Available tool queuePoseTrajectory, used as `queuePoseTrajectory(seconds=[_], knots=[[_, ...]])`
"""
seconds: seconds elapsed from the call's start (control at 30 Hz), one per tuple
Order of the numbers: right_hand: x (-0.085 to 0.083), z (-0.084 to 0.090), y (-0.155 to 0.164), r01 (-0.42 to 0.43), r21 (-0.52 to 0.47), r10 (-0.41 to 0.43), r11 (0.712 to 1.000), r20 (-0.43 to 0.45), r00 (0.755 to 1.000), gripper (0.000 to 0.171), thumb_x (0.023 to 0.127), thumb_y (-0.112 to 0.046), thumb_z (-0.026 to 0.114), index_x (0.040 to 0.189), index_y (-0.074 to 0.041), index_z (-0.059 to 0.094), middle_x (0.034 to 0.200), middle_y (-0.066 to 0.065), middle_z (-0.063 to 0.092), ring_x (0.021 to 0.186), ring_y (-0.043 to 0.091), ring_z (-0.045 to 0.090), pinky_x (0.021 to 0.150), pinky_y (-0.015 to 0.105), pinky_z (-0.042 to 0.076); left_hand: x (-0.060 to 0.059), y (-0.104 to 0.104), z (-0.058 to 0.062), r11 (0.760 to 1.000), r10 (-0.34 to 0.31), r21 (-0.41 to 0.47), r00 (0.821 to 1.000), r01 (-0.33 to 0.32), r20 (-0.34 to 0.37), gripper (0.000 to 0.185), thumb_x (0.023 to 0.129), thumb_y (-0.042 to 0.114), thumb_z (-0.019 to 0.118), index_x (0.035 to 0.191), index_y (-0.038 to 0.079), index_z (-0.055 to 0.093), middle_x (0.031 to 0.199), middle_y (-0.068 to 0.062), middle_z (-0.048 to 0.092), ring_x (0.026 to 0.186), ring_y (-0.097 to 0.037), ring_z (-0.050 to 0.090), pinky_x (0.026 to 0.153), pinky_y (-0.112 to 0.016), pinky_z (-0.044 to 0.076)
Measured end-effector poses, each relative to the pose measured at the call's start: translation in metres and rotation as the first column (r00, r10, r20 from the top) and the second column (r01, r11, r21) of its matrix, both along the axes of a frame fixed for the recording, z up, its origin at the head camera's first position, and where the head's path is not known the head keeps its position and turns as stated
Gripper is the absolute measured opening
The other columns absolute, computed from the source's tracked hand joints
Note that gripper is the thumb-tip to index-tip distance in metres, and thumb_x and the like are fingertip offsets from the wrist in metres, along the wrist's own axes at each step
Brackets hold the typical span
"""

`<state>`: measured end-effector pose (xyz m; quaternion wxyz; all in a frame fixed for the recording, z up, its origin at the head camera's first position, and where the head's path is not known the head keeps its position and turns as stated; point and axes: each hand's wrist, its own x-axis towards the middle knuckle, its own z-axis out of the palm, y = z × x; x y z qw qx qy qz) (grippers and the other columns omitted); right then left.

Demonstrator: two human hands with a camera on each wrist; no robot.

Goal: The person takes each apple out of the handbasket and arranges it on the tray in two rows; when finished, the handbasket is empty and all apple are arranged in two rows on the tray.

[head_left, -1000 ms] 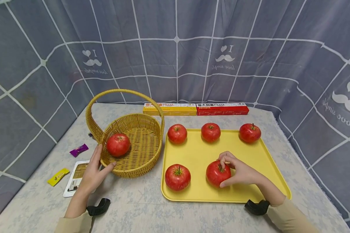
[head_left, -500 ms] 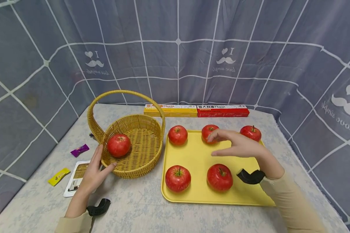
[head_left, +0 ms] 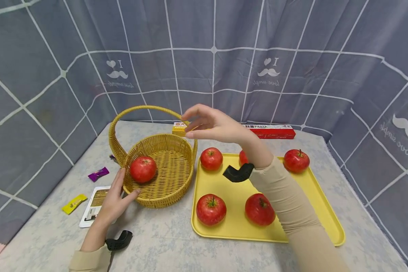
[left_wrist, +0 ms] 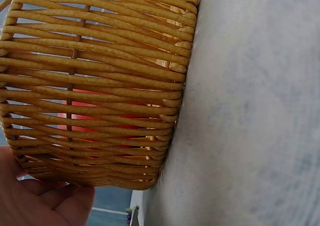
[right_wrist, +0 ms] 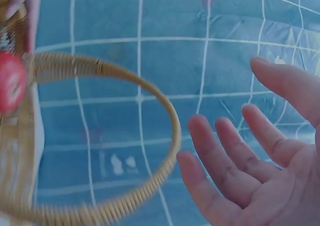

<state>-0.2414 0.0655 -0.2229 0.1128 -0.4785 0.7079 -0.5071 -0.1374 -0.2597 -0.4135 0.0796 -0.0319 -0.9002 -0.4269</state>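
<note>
1. The wicker basket (head_left: 163, 170) on the tabletop (head_left: 163, 241) holds one red apple (head_left: 143, 169) against its left wall.
2. The left hand (head_left: 113, 200) lies against the basket's outer left wall, its grip relaxed, fingers straight, clasping nothing.
3. The right hand (head_left: 210, 124) hovers just right of the basket handle (head_left: 146, 109), grip wide and empty.
4. The yellow tray (head_left: 326, 215) carries five apples.
5. The red box (head_left: 272, 131) at the back reads "PASTA".

The right hand (head_left: 212, 124) is raised with loose, spread fingers (right_wrist: 225, 156) — the left hand (head_left: 113, 200) lies low, fingers straight.
</note>
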Motion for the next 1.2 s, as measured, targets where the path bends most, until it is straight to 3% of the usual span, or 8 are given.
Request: queuePoseTrajectory(seconds=[0.23, 0.43, 0.53, 0.63, 0.83, 0.97, 1.2], knots=[[-0.009, -0.016, -0.057, -0.154, -0.040, 0.157, 0.987, 0.108, 0.982, 0.042, 0.084, 0.000, 0.067, 0.123, 0.001, 0.050, 0.121, 0.011, 0.056, 0.106, 0.021, 0.060, 0.089, 0.037, 0.050, 0.001, 0.000, 0.001, 1.000, 0.005, -0.010, 1.000, -0.005, -0.001, 0.089, 0.088, 0.031, 0.062, 0.151, 0.004, 0.005, 0.156, -0.018, 0.001, 0.140, -0.039, 0.005, 0.105, -0.064, 0.014], [-0.012, -0.042, -0.099, -0.206, -0.085, 0.220, 0.975, 0.230, 0.948, 0.046, 0.082, 0.006, 0.066, 0.124, 0.005, 0.048, 0.124, 0.016, 0.054, 0.109, 0.022, 0.058, 0.089, 0.034, 0.049, 0.001, -0.001, 0.003, 1.000, -0.003, 0.012, 1.000, 0.003, 0.023, 0.089, 0.089, 0.030, 0.061, 0.151, 0.006, 0.002, 0.156, -0.016, -0.002, 0.141, -0.038, 0.004, 0.105, -0.064, 0.015], [-0.015, -0.058, -0.116, -0.164, -0.106, 0.188, 0.981, 0.273, 0.944, 0.045, 0.081, 0.007, 0.066, 0.123, 0.005, 0.049, 0.123, 0.016, 0.055, 0.109, 0.020, 0.058, 0.090, 0.031, 0.048, 0.002, -0.001, 0.003, 1.000, -0.009, 0.019, 1.000, 0.008, 0.029, 0.089, 0.089, 0.031, 0.061, 0.151, 0.007, 0.001, 0.156, -0.016, -0.003, 0.141, -0.038, 0.003, 0.105, -0.063, 0.015], [-0.018, -0.074, -0.130, -0.073, -0.110, 0.104, 0.991, 0.309, 0.945, 0.044, 0.081, 0.004, 0.068, 0.123, 0.003, 0.052, 0.121, 0.013, 0.058, 0.108, 0.016, 0.058, 0.091, 0.026, 0.047, 0.001, -0.001, 0.004, 1.000, -0.010, 0.015, 1.000, 0.009, 0.025, 0.089, 0.089, 0.032, 0.061, 0.151, 0.007, 0.002, 0.156, -0.016, -0.002, 0.141, -0.038, 0.004, 0.105, -0.063, 0.015], [-0.026, -0.109, -0.146, 0.104, -0.067, -0.081, 0.992, 0.291, 0.953, 0.043, 0.082, -0.007, 0.071, 0.123, -0.004, 0.057, 0.124, 0.012, 0.058, 0.107, 0.007, 0.056, 0.091, 0.022, 0.044, -0.001, 0.000, 0.002, 1.000, -0.013, 0.017, 1.000, 0.013, 0.000, 0.089, 0.088, 0.028, 0.062, 0.151, 0.003, 0.004, 0.155, -0.019, 0.000, 0.140, -0.040, 0.006, 0.105, -0.063, 0.017], [-0.029, -0.127, -0.151, 0.182, -0.016, -0.171, 0.983, 0.271, 0.947, 0.047, 0.080, -0.016, 0.074, 0.124, -0.008, 0.058, 0.126, 0.007, 0.057, 0.112, 0.008, 0.052, 0.094, 0.025, 0.042, -0.001, 0.000, 0.002, 1.000, -0.008, 0.010, 1.000, 0.008, 0.001, 0.089, 0.089, 0.029, 0.062, 0.151, 0.003, 0.004, 0.155, -0.019, 0.000, 0.140, -0.041, 0.007, 0.105, -0.063, 0.017], [-0.031, -0.142, -0.156, 0.228, 0.095, -0.246, 0.969, 0.273, 0.930, 0.052, 0.079, -0.023, 0.076, 0.127, -0.016, 0.058, 0.130, -0.007, 0.052, 0.126, 0.014, 0.043, 0.103, 0.037, 0.037, -0.001, -0.001, 0.002, 1.000, -0.007, 0.003, 1.000, 0.007, -0.012, 0.088, 0.088, 0.029, 0.062, 0.150, 0.002, 0.005, 0.155, -0.020, 0.001, 0.139, -0.041, 0.006, 0.104, -0.064, 0.016]])
